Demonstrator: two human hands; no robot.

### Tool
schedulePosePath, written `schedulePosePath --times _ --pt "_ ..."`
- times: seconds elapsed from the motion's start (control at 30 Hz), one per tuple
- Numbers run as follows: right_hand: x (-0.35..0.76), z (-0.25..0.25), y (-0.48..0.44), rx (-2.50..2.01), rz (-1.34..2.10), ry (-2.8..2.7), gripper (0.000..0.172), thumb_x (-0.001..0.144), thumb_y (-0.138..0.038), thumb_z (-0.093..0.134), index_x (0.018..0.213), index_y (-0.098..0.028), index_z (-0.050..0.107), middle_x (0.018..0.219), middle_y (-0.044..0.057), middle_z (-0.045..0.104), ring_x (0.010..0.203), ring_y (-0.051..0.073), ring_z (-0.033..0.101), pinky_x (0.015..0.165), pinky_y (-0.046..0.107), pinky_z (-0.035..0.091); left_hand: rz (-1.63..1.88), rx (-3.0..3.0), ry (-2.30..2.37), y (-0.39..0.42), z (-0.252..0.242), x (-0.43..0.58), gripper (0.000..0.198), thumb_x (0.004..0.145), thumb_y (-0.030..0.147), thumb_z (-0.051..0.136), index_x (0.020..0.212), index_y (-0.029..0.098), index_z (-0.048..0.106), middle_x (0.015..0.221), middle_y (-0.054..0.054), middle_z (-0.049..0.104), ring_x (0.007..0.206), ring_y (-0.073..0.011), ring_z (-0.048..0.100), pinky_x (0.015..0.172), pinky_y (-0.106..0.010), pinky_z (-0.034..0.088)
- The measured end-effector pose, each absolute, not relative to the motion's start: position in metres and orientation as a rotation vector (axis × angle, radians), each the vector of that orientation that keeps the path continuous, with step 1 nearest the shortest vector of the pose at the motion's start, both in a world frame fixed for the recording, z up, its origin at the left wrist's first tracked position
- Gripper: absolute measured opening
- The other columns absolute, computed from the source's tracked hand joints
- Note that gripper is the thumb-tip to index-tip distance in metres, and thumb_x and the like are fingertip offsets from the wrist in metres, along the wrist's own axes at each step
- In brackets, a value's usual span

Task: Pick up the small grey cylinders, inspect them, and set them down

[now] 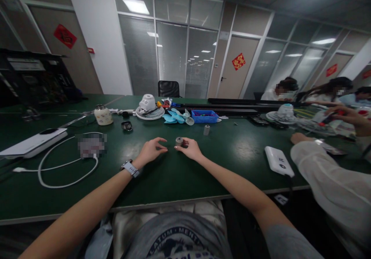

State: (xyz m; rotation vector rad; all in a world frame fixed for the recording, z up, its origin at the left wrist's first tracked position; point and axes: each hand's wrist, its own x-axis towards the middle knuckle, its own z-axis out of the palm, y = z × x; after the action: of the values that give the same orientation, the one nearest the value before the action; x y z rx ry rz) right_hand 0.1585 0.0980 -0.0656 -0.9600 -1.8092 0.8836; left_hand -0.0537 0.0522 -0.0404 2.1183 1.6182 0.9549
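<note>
My right hand (191, 149) is closed around a small cylindrical motor (179, 140), metal-coloured, with its round end up, just above or on the green table. To its left, my left hand (152, 151) is open, thumb and fingers curved apart with nothing between them and a gap to the motor. A second motor (206, 130) of similar look stands upright beyond my right hand. Behind both hands lie light-blue fan blades (177, 116) and a white fan head with its grille (149, 108).
A blue basket (204, 116) holds small parts. On the left are a cream jar (103, 115), a dark small case (126, 126), a white cable (43, 180) and a white flat box (34, 142). At right lies a white power bank (278, 161), beside a co-worker's sleeve (321, 170).
</note>
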Motion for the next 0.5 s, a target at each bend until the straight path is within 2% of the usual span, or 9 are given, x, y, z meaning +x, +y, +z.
schedulePosePath --times 0.1,0.2,0.27,0.33,0.4,0.5 --pt "0.159 -0.064 0.099 -0.943 1.079 -1.722 0.042 0.062 -0.026 0.081 0.101 -0.017 0.068 0.099 0.007 0.072 0.093 0.021 0.068 0.090 0.038 0.052 0.824 2.106 1.620 0.058 -0.050 -0.058 0.037 0.071 0.036 0.070 0.105 0.023 0.067 0.090 -0.003 0.076 0.090 -0.0230 0.069 0.083 -0.031 0.048" --pt "0.156 -0.059 0.098 -0.947 1.324 -1.571 0.036 0.062 -0.020 0.082 0.094 -0.015 0.068 0.091 0.006 0.073 0.087 0.019 0.069 0.089 0.036 0.053 0.877 2.060 1.613 0.060 -0.053 -0.058 0.050 0.071 0.040 0.070 0.117 0.023 0.062 0.098 -0.005 0.075 0.094 -0.0231 0.069 0.082 -0.030 0.049" --pt "0.154 -0.054 0.096 -0.967 1.495 -1.405 0.024 0.068 -0.020 0.079 0.088 -0.014 0.068 0.087 0.006 0.073 0.084 0.017 0.070 0.088 0.032 0.053 0.952 2.035 1.629 0.059 -0.052 -0.056 0.056 0.074 0.045 0.066 0.124 0.023 0.057 0.104 -0.006 0.074 0.096 -0.0231 0.068 0.081 -0.031 0.050" --pt "0.153 -0.047 0.094 -0.979 1.685 -1.217 0.014 0.079 -0.024 0.071 0.086 -0.013 0.066 0.086 0.007 0.072 0.082 0.016 0.070 0.083 0.027 0.054 1.033 2.018 1.665 0.057 -0.049 -0.054 0.052 0.080 0.046 0.059 0.125 0.022 0.056 0.107 -0.007 0.073 0.096 -0.0224 0.068 0.081 -0.031 0.051" --pt "0.154 -0.041 0.091 -0.986 1.853 -1.066 0.014 0.087 -0.028 0.062 0.088 -0.014 0.065 0.088 0.007 0.072 0.081 0.015 0.071 0.075 0.024 0.054 1.102 2.003 1.699 0.055 -0.046 -0.052 0.044 0.085 0.041 0.051 0.123 0.021 0.058 0.108 -0.007 0.072 0.093 -0.0212 0.068 0.080 -0.031 0.051" --pt "0.157 -0.035 0.088 -0.986 1.976 -0.938 0.018 0.092 -0.032 0.055 0.092 -0.016 0.063 0.091 0.006 0.072 0.080 0.014 0.071 0.067 0.020 0.054 1.184 1.994 1.710 0.053 -0.044 -0.050 0.037 0.085 0.028 0.044 0.117 0.019 0.061 0.106 -0.006 0.072 0.093 -0.0197 0.067 0.081 -0.030 0.049"
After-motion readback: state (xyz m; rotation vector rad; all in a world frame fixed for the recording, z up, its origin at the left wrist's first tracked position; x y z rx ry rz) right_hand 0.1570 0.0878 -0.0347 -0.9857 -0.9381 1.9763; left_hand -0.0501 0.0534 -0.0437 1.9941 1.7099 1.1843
